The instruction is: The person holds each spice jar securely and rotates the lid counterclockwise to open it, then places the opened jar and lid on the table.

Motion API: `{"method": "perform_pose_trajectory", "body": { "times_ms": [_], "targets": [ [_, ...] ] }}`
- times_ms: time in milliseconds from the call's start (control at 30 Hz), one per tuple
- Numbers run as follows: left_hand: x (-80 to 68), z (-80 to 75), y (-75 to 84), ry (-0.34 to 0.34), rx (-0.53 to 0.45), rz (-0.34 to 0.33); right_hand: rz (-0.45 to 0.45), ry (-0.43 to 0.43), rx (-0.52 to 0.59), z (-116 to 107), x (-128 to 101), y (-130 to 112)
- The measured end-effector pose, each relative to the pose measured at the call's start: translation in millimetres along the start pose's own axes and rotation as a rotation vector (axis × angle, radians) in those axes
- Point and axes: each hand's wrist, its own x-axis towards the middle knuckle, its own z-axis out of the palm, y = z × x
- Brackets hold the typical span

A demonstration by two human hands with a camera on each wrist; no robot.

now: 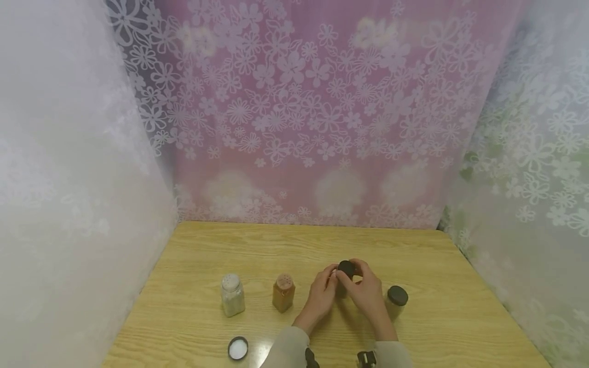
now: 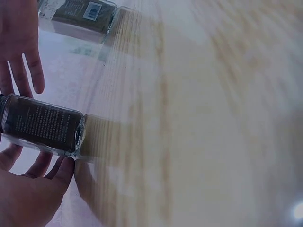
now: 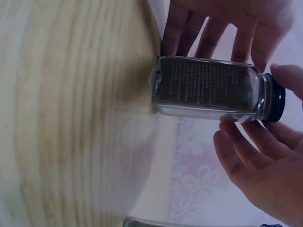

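We see a dark spice jar (image 1: 342, 286) upright on the wooden table (image 1: 207, 255), right of centre, between both hands. Right hand (image 1: 365, 294) has fingertips curled round its black cap (image 1: 346, 268). Left hand (image 1: 320, 296) cups the jar's glass side, fingers fairly straight, touching it. Just right stands another black-capped jar (image 1: 395, 301). Left of the hands: an orange spice jar (image 1: 283, 292), further left a white jar (image 1: 232, 295), both uncapped. A loose lid (image 1: 238, 348) lies at the near edge.
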Motion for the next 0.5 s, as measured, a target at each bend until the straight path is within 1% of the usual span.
{"method": "perform_pose_trajectory", "body": {
  "times_ms": [233,400,500],
  "targets": [
    [0.5,-0.2,-0.3,0.011,0.014,0.039,-0.027,-0.021,-0.005,0.5,2.1,-1.3],
    [1.1,-0.3,-0.8,0.021,0.022,0.039,-0.013,-0.008,-0.003,0.9,3.1,-0.5],
    [0.6,-0.6,-1.0,0.013,0.014,0.029,-0.02,0.004,-0.01,1.6,3.5,-0.8]
  ]
}}
